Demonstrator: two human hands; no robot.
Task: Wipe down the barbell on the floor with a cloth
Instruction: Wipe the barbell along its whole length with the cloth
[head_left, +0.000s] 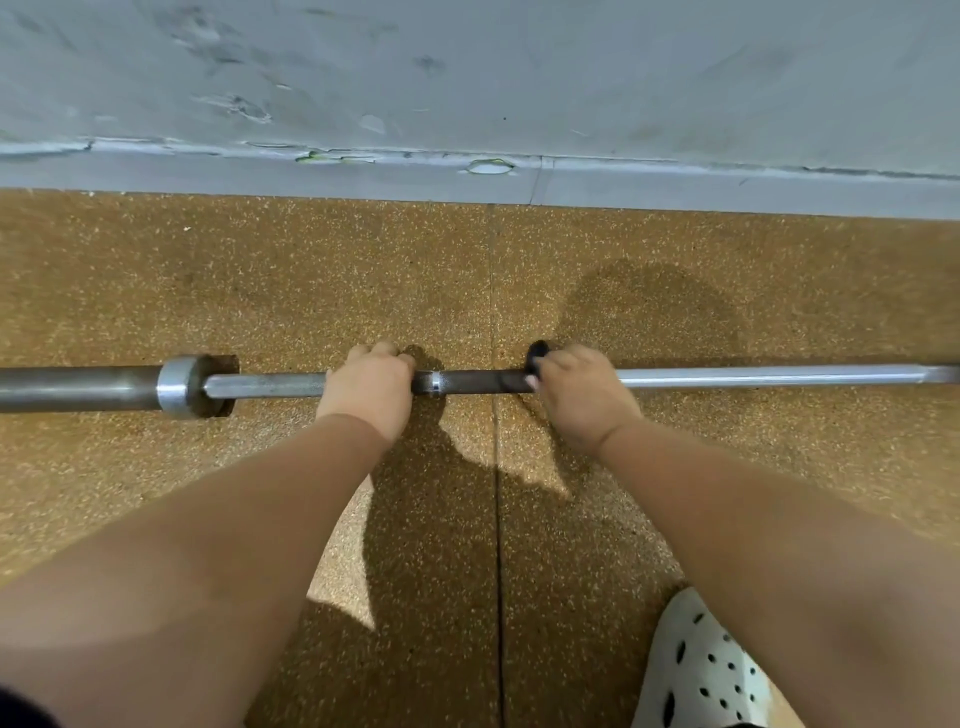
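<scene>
Steel barbell (727, 375) lies flat on the speckled rubber floor (260, 286), parallel to the wall (467, 78). Left hand (366, 387) curls its fingers over the shaft, apparently to stop it rolling. Right hand (576, 395), nearby, clamps a dark cloth (536, 356) around the shaft, placed for wiping.

Bright light, distinct shadows on the floor (270, 291) (wide-angle bowing at the edges), slight softness.

Gym, speckled rubber floor (260, 291), barbell (270, 385), scuffed wall (467, 78)
</scene>
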